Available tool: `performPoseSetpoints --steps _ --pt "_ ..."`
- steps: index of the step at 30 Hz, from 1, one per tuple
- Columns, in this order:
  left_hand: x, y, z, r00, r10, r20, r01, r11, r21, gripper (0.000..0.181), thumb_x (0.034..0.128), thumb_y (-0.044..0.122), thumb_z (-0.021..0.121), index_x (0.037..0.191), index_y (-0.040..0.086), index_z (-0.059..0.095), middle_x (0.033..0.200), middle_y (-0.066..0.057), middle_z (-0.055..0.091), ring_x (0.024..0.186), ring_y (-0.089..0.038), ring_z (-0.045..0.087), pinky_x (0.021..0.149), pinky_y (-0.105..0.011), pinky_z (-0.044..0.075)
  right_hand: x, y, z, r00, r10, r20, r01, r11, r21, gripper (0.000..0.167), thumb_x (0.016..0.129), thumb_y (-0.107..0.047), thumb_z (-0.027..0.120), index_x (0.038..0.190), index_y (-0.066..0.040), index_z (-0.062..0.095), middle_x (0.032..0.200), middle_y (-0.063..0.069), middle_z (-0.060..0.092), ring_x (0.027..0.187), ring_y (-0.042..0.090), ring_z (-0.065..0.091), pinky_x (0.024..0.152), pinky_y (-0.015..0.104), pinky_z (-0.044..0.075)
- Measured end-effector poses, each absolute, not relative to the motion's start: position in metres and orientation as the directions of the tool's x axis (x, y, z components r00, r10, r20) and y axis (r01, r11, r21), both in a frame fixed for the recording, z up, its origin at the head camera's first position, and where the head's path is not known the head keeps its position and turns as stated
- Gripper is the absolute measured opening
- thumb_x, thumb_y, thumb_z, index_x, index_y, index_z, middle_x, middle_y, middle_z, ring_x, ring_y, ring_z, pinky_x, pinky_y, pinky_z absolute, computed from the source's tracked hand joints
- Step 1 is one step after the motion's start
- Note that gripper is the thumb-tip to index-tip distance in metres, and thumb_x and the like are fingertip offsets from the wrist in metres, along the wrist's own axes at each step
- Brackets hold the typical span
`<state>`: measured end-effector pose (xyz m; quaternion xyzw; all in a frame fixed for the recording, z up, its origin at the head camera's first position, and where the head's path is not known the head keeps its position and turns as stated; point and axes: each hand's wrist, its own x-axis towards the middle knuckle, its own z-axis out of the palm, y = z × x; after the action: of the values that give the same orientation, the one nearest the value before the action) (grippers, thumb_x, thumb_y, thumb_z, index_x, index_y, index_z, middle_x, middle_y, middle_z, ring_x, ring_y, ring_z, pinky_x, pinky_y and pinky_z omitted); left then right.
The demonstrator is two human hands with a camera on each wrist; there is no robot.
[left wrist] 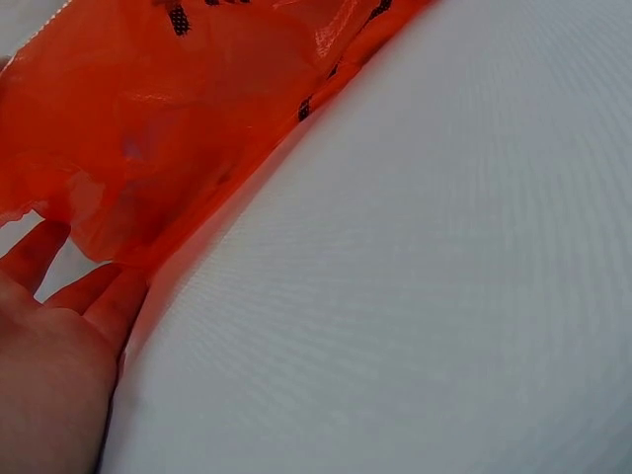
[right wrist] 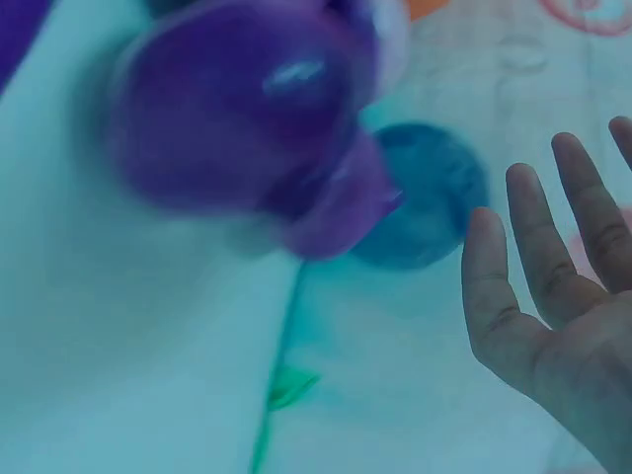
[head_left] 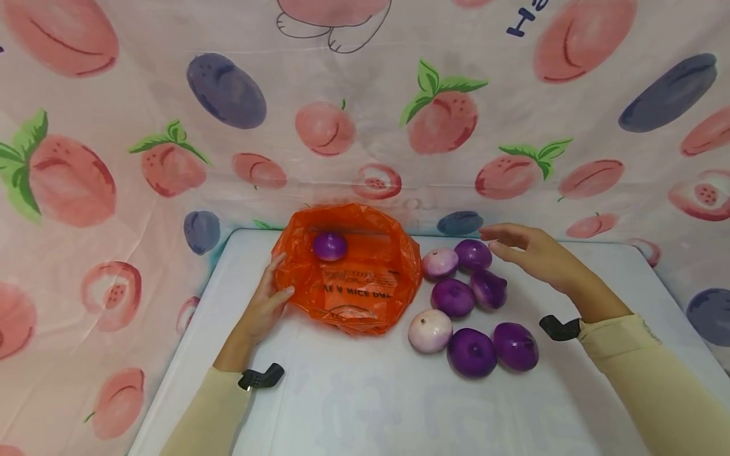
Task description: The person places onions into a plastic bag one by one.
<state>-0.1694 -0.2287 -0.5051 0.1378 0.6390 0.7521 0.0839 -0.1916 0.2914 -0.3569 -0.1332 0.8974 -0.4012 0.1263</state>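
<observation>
An orange plastic bag with dark printing lies on the table, its mouth facing up. Inside it sits one purple onion. My left hand touches the bag's left side with fairly straight fingers; in the left wrist view the fingertips meet the orange plastic. To the bag's right lie several onions, among them a purple one, a pale one and a dark purple one. My right hand hovers just right of the farthest onions, empty, with its fingers spread in the right wrist view.
The white table backs onto a fruit-printed curtain, which also hangs along the left side. Another purple onion lies at the near right of the group. Each wrist carries a black device.
</observation>
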Motion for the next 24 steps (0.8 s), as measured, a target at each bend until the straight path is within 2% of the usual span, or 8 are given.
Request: performPoseSetpoints --steps 7,9,11,13,15,19,24 --pt "-0.169 -0.229 -0.506 -0.949 0.303 0.088 0.042 -0.155 0.987 0.075 0.1021 0.004 0.05 0.163 0.03 0.016 0.171 0.0 0.008 0.154 -0.025 0.025 0.111 -0.018 0.043 -0.19 0.317 -0.387 -0.918 -0.366 -0.151 -0.134 0.646 -0.751 0.051 0.104 -0.037 0.057 0.15 -0.017 0.05 0.151 0.013 0.053 0.143 0.039 0.044 0.108 0.069 0.041" --pt "-0.17 -0.23 -0.506 -0.949 0.304 0.089 0.042 -0.159 0.986 0.075 0.1022 0.004 0.05 0.163 0.031 0.016 0.171 0.001 0.009 0.154 -0.025 0.025 0.111 -0.019 0.043 -0.191 0.322 -0.396 -0.91 -0.386 -0.152 -0.145 0.639 -0.755 0.051 0.104 -0.034 0.058 0.151 -0.015 0.049 0.152 0.013 0.052 0.141 0.038 0.046 0.107 0.063 0.044" --pt "-0.17 -0.23 -0.507 -0.948 0.304 0.093 0.047 -0.156 0.987 0.075 0.1023 0.004 0.051 0.163 0.031 0.016 0.171 0.001 0.009 0.153 -0.024 0.026 0.111 -0.018 0.043 -0.193 0.327 -0.404 -0.902 -0.404 -0.152 -0.15 0.624 -0.767 0.051 0.104 -0.032 0.058 0.151 -0.013 0.049 0.152 0.013 0.052 0.138 0.036 0.05 0.105 0.052 0.05" --pt "-0.17 -0.23 -0.507 -0.949 0.301 0.097 0.051 -0.157 0.986 0.075 0.1022 0.004 0.051 0.163 0.031 0.017 0.171 0.0 0.01 0.152 -0.022 0.028 0.111 -0.019 0.043 -0.194 0.331 -0.413 -0.892 -0.422 -0.161 -0.142 0.601 -0.786 0.05 0.105 -0.028 0.058 0.15 -0.011 0.049 0.152 0.014 0.051 0.133 0.029 0.055 0.1 0.042 0.054" --pt "-0.17 -0.23 -0.507 -0.948 0.301 0.103 0.056 -0.16 0.986 0.075 0.1022 0.004 0.051 0.163 0.03 0.016 0.171 -0.002 0.01 0.151 -0.021 0.03 0.111 -0.019 0.043 -0.194 0.335 -0.42 -0.882 -0.435 -0.18 -0.118 0.575 -0.809 0.05 0.105 -0.026 0.057 0.151 -0.01 0.048 0.153 0.017 0.05 0.128 0.02 0.059 0.096 0.037 0.056" --pt "-0.17 -0.229 -0.507 -0.949 0.299 0.099 0.049 -0.17 0.984 0.074 0.1022 0.004 0.051 0.163 0.029 0.017 0.17 -0.003 0.012 0.149 -0.019 0.033 0.111 -0.02 0.044 -0.193 0.342 -0.432 -0.868 -0.442 -0.226 -0.057 0.541 -0.839 0.051 0.105 -0.024 0.057 0.152 -0.008 0.045 0.154 0.023 0.046 0.122 0.003 0.059 0.095 0.046 0.058" --pt "-0.17 -0.229 -0.507 -0.95 0.297 0.092 0.043 -0.169 0.985 0.074 0.1022 0.004 0.051 0.163 0.029 0.017 0.17 -0.003 0.012 0.148 -0.015 0.034 0.11 -0.019 0.044 -0.194 0.349 -0.444 -0.849 -0.442 -0.289 0.022 0.517 -0.856 0.052 0.104 -0.021 0.057 0.153 -0.009 0.043 0.155 0.022 0.043 0.12 -0.001 0.057 0.096 0.044 0.056"
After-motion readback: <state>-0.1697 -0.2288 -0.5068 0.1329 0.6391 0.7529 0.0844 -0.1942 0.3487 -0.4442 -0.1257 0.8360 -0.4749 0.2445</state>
